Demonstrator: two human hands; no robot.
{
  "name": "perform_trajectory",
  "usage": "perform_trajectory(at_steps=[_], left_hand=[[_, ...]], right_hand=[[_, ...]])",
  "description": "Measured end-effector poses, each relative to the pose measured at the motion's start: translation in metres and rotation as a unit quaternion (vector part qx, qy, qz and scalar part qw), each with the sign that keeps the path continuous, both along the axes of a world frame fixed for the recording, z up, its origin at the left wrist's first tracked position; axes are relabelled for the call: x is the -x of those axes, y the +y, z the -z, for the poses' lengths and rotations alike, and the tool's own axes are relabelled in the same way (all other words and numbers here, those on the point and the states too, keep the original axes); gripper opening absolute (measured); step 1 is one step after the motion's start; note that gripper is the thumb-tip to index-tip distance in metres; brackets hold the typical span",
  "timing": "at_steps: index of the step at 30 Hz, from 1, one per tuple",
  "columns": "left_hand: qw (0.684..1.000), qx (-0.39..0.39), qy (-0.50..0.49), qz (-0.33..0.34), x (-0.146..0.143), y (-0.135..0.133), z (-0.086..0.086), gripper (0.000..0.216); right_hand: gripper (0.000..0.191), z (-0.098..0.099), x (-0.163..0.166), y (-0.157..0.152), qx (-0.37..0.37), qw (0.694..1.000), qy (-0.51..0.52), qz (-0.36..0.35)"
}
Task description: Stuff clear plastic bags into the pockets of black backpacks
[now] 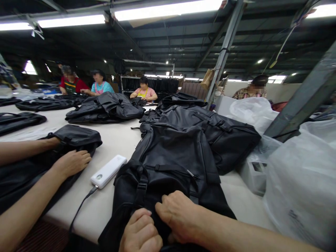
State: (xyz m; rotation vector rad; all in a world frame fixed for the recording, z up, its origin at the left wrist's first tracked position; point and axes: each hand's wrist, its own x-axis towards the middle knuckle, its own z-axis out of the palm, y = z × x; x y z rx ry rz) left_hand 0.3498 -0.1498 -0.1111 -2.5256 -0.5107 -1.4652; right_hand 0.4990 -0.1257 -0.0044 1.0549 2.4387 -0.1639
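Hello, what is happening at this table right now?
A person is handling a black backpack that lies at the near edge of a long white table. The left hand and right hand both grip its bottom edge. On the left, a co-worker's hand presses on another black bag. A white power bank lies between the two. More black bags are piled farther along, where other people sit.

Single head-worn view, forward and down over table point(115, 140), close, edges perhaps distorted

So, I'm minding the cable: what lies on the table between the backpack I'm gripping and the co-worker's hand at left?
In the head view, a white power bank with its cable.
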Motion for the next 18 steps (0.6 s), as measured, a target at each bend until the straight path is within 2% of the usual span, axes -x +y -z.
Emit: perform_trajectory(at_steps=[2,5,6,8,10,11,15,18], left_hand=[[1.000,0.020,0.001,0.010,0.000,-0.001,-0.003,0.044],[0.999,0.019,-0.021,0.026,0.000,-0.002,-0.004,0.040],[0.999,0.022,-0.023,0.028,0.000,-0.002,-0.004,0.040],[0.999,0.032,-0.017,0.029,0.000,-0.002,-0.002,0.039],[0.999,0.029,-0.011,0.030,-0.001,0.000,0.000,0.041],[0.999,0.016,-0.017,0.030,-0.001,0.001,0.001,0.042],[1.000,0.008,-0.008,0.024,-0.001,0.003,0.002,0.043],[0.999,0.021,-0.008,0.035,-0.001,0.002,-0.002,0.039]], right_hand=[[0.052,-0.005,-0.010,0.009,0.054,0.998,0.021,-0.004],[0.032,-0.010,-0.022,0.017,0.119,0.989,0.074,0.053],[0.033,-0.010,-0.022,0.016,0.109,0.988,0.079,0.075],[0.049,-0.008,-0.016,0.010,0.054,0.991,0.058,0.105],[0.066,-0.002,-0.005,0.000,0.008,0.993,0.028,0.110],[0.065,0.001,-0.001,-0.003,-0.006,0.994,0.018,0.106],[0.018,0.012,0.003,-0.007,-0.022,1.000,0.000,0.017],[0.014,0.011,-0.002,-0.003,-0.036,0.999,0.011,-0.021]])
